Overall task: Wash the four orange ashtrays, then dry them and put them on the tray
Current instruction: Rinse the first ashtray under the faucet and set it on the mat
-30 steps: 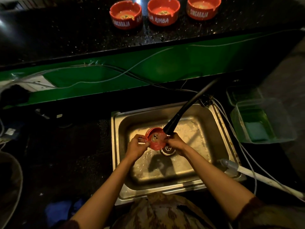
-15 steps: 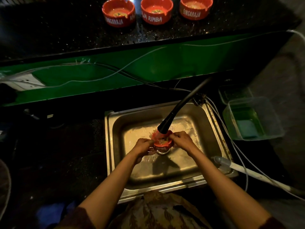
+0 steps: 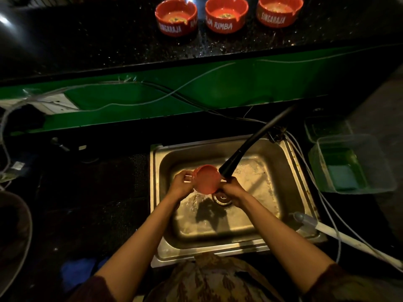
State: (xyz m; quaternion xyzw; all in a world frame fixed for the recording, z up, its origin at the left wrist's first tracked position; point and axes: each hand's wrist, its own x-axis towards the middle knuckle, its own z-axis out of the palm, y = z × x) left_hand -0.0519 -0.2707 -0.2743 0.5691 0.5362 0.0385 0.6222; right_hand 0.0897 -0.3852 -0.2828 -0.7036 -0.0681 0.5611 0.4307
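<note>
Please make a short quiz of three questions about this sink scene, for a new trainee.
1. True or false: both hands hold one orange ashtray over the steel sink.
2. How many ashtrays stand on the black counter behind the sink?
A) one B) two C) three
3. What lies in the green liquid in the clear container right of the sink?

Key
1. True. The left hand and the right hand grip it from either side, next to the black faucet hose.
2. C: left ashtray, middle ashtray, right ashtray.
3. A bluish sponge.
</note>
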